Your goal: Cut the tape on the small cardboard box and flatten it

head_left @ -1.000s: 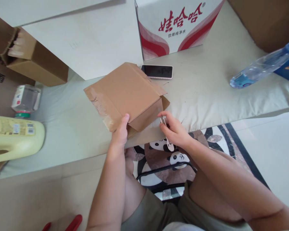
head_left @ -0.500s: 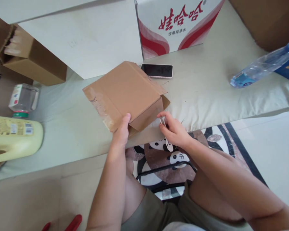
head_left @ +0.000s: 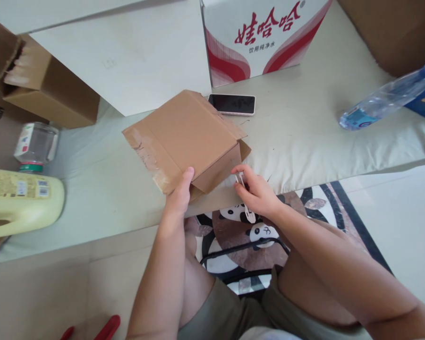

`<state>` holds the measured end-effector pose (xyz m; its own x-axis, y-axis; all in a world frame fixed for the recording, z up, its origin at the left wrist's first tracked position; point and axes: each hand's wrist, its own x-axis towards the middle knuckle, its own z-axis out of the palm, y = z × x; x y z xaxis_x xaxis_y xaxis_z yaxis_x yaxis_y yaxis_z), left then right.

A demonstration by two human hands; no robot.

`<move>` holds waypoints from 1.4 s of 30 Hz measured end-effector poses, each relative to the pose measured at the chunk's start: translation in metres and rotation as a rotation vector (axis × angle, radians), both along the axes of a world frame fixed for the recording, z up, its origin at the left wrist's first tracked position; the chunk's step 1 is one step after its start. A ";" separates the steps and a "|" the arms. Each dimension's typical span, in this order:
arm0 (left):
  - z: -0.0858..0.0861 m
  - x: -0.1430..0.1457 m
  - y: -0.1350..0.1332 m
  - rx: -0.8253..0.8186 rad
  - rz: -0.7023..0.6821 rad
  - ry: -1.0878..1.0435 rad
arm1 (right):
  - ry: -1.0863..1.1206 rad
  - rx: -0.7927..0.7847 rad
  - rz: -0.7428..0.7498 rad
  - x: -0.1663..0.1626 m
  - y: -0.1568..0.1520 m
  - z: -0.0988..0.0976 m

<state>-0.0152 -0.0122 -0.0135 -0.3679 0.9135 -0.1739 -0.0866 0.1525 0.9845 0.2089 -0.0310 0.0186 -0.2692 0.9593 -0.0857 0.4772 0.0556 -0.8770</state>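
A small brown cardboard box (head_left: 184,137) with torn tape along one flap lies on a pale cushioned surface (head_left: 304,137). My left hand (head_left: 179,196) grips its near edge, thumb on top. My right hand (head_left: 257,193) is closed on a small white plastic tool (head_left: 244,200), whose tip touches the box's near right corner. Both forearms reach up from my lap at the bottom of the view.
A black phone (head_left: 232,104) lies just behind the box. A red-and-white carton (head_left: 258,38) stands at the back, a water bottle (head_left: 382,101) lies at right. At left are a yellow jug (head_left: 21,200), a clear jar (head_left: 35,146) and an open brown carton (head_left: 46,85).
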 end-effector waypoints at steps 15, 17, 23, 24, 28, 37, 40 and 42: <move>0.005 0.001 0.000 -0.009 0.018 -0.001 | -0.051 0.024 0.044 0.001 0.000 0.000; 0.006 0.001 0.000 -0.012 0.020 -0.013 | -0.052 0.023 0.051 0.000 0.000 0.000; 0.005 0.001 0.000 0.040 -0.022 0.004 | -0.068 0.026 0.059 0.000 0.000 0.000; 0.005 0.001 0.000 0.044 -0.022 0.008 | -0.072 0.028 0.059 0.000 0.000 0.000; 0.008 0.002 -0.001 0.041 0.034 -0.005 | -0.094 0.044 0.074 0.000 0.000 0.001; 0.017 0.007 0.003 0.065 0.128 -0.068 | -0.103 0.101 0.108 0.000 -0.001 0.000; 0.021 0.011 0.006 0.129 0.147 -0.112 | -0.112 0.097 0.107 0.001 -0.001 0.000; 0.024 0.014 0.008 0.149 0.156 -0.165 | -0.121 0.093 0.106 0.001 -0.001 0.000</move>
